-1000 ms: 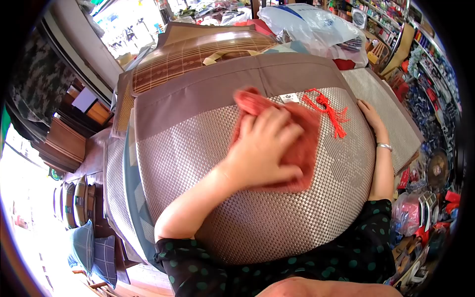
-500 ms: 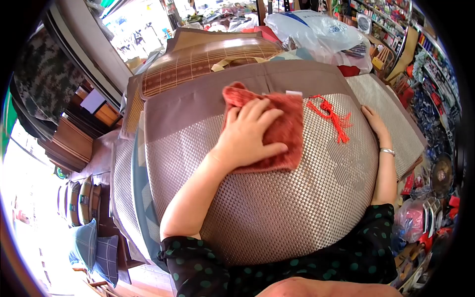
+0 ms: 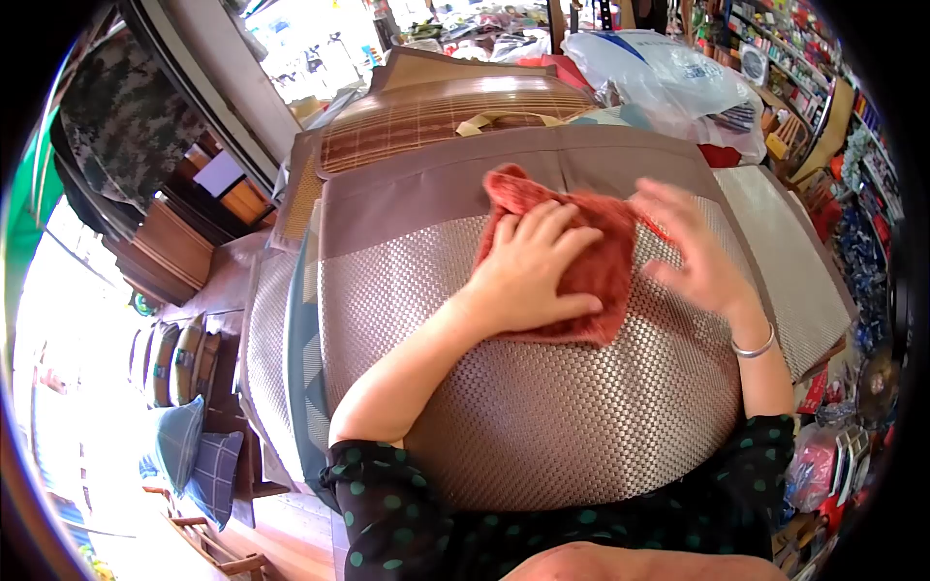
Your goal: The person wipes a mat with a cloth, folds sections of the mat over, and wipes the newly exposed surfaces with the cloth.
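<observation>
A red plush cloth [image 3: 607, 266] lies on a woven mat [image 3: 542, 416] with a silvery-brown checked texture and a plain brown border. My left hand [image 3: 538, 257] rests on top of the cloth, palm down, fingers spread. Just right of the cloth, my right hand [image 3: 699, 257] hovers above the mat, its fingers apart and nothing seen in them; it is slightly blurred. Most of the red tassel [image 3: 654, 225] on the mat is hidden behind this hand. A bracelet circles my right wrist.
More mats are layered beneath, including a brown bamboo-like mat [image 3: 455, 126] at the back. A white plastic bag [image 3: 668, 73] sits behind. Cushions [image 3: 176, 441] stand at the lower left. Crowded shop shelves [image 3: 872, 184] line the right side.
My right hand has lifted from the mat's right edge and moved left, over the tassel beside the cloth. My left hand stays on the cloth. The whole view has shifted slightly.
</observation>
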A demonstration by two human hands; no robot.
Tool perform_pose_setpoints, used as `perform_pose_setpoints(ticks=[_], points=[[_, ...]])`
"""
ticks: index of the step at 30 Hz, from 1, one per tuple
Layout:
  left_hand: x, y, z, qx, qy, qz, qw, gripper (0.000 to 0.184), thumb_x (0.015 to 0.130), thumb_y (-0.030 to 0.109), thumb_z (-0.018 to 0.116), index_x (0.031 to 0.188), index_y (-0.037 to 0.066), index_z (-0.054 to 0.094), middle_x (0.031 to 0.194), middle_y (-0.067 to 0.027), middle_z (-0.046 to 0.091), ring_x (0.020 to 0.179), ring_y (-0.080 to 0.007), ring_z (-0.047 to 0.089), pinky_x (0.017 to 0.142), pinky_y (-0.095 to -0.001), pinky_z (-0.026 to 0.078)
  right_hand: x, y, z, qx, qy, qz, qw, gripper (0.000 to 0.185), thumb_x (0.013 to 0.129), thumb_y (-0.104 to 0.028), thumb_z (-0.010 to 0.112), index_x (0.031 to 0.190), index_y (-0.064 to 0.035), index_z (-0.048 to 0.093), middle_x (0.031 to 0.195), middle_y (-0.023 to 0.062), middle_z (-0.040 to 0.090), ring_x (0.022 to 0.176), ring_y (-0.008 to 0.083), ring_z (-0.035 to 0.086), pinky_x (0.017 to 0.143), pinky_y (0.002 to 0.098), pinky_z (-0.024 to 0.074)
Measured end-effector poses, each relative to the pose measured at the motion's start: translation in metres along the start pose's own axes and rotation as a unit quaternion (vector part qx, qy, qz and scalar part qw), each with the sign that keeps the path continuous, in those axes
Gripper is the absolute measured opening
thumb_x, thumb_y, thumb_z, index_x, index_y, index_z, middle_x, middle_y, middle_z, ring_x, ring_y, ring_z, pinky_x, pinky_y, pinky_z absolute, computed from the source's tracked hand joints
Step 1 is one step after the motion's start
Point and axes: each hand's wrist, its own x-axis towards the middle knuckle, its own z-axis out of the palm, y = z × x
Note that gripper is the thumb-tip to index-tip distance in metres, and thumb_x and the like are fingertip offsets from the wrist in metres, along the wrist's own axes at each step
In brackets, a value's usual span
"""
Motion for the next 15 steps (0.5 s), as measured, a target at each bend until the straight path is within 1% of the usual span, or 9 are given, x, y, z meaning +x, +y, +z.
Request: perform_pose_setpoints(ticks=[1, 2, 3, 5, 7, 9, 11, 12, 15], points=[[0.0, 0.004, 0.001, -0.037, 0.001, 0.036, 0.999, 0.078, 0.077, 0.049, 0.073, 0.138, 0.008, 0.048, 0.143, -0.0202, 0.042, 0.137, -0.0383, 0.036, 0.112, -0.0533, 0.027, 0.011, -0.017, 0.008, -0.028, -0.035, -0.065, 0.997, 0.068, 0.082, -0.041, 0.069, 0.139, -0.0078, 0.051, 0.147, 0.015, 0.044, 0.137, 0.0345, 0.038, 0.114, 0.0474, 0.0282], [-0.003, 0.003, -0.001, -0.052, -0.053, 0.046, 0.996, 0.08, 0.076, 0.049, 0.074, 0.138, 0.006, 0.048, 0.142, -0.0205, 0.044, 0.136, -0.0389, 0.036, 0.113, -0.0527, 0.027, 0.022, -0.036, 0.013, -0.048, -0.076, -0.106, 0.99, 0.07, 0.082, -0.043, 0.069, 0.139, -0.0084, 0.049, 0.146, 0.0153, 0.044, 0.138, 0.0335, 0.037, 0.114, 0.0473, 0.0284], [-0.005, 0.001, -0.004, -0.069, -0.104, 0.054, 0.991, 0.082, 0.074, 0.048, 0.075, 0.138, 0.005, 0.047, 0.141, -0.0208, 0.046, 0.135, -0.0394, 0.037, 0.113, -0.052, 0.027, 0.025, -0.041, 0.028, -0.017, -0.095, -0.112, 0.989, 0.073, 0.082, -0.045, 0.069, 0.141, -0.0092, 0.047, 0.145, 0.0156, 0.044, 0.138, 0.0339, 0.036, 0.114, 0.0485, 0.0275], [0.004, -0.023, -0.033, -0.218, -0.136, 0.121, 0.959, 0.071, 0.073, 0.035, 0.079, 0.133, 0.004, 0.056, 0.134, -0.0198, 0.055, 0.127, -0.0365, 0.05, 0.11, -0.0463, 0.036, 0.034, -0.044, 0.04, -0.016, -0.101, -0.112, 0.988, 0.081, 0.079, -0.052, 0.07, 0.143, -0.0092, 0.045, 0.147, 0.0171, 0.042, 0.139, 0.0363, 0.034, 0.114, 0.0503, 0.0257], [-0.011, -0.05, -0.055, -0.302, -0.137, -0.05, 0.942, 0.063, 0.075, 0.028, 0.077, 0.132, 0.007, 0.059, 0.135, -0.0182, 0.056, 0.127, -0.0351, 0.052, 0.109, -0.0434, 0.039, 0.033, -0.036, 0.046, -0.026, -0.119, -0.099, 0.988, 0.083, 0.078, -0.055, 0.069, 0.142, -0.0087, 0.046, 0.148, 0.018, 0.041, 0.14, 0.0374, 0.033, 0.114, 0.0521, 0.0249], [-0.02, -0.082, -0.056, -0.212, 0.012, -0.144, 0.967, 0.059, 0.079, 0.026, 0.073, 0.134, 0.01, 0.058, 0.141, -0.0177, 0.053, 0.132, -0.0358, 0.048, 0.11, -0.0442, 0.038, 0.032, -0.032, 0.048, -0.039, -0.139, -0.085, 0.986, 0.085, 0.077, -0.059, 0.069, 0.141, -0.0082, 0.047, 0.149, 0.019, 0.039, 0.14, 0.0386, 0.032, 0.114, 0.0538, 0.0241], [-0.032, -0.117, -0.037, 0.011, 0.091, -0.229, 0.969, 0.06, 0.084, 0.04, 0.07, 0.136, 0.012, 0.056, 0.146, -0.0171, 0.047, 0.139, -0.0325, 0.039, 0.115, -0.0463, 0.028, 0.034, -0.034, 0.05, -0.056, -0.158, -0.096, 0.981, 0.088, 0.075, -0.064, 0.068, 0.139, -0.0069, 0.049, 0.149, 0.0212, 0.038, 0.141, 0.0406, 0.03, 0.114, 0.0572, 0.0232], [-0.043, -0.141, -0.019, 0.05, 0.081, -0.215, 0.972, 0.058, 0.089, 0.044, 0.063, 0.137, 0.014, 0.055, 0.147, -0.0182, 0.046, 0.141, -0.0323, 0.036, 0.116, -0.0486, 0.023, 0.038, -0.039, 0.048, -0.059, -0.179, -0.085, 0.978, 0.086, 0.076, -0.066, 0.064, 0.136, -0.0064, 0.051, 0.149, 0.0221, 0.037, 0.141, 0.0413, 0.029, 0.113, 0.0592, 0.0237], [-0.047, -0.14, -0.013, 0.057, 0.1, -0.218, 0.969, 0.053, 0.092, 0.042, 0.059, 0.137, 0.014, 0.055, 0.147, -0.0186, 0.046, 0.141, -0.033, 0.037, 0.116, -0.0478, 0.024, 0.048, -0.065, 0.057, -0.127, -0.21, -0.144, 0.959, 0.096, 0.075, -0.078, 0.055, 0.14, -0.0079, 0.049, 0.15, 0.0211, 0.038, 0.142, 0.0418, 0.028, 0.112, 0.064, 0.0221]])
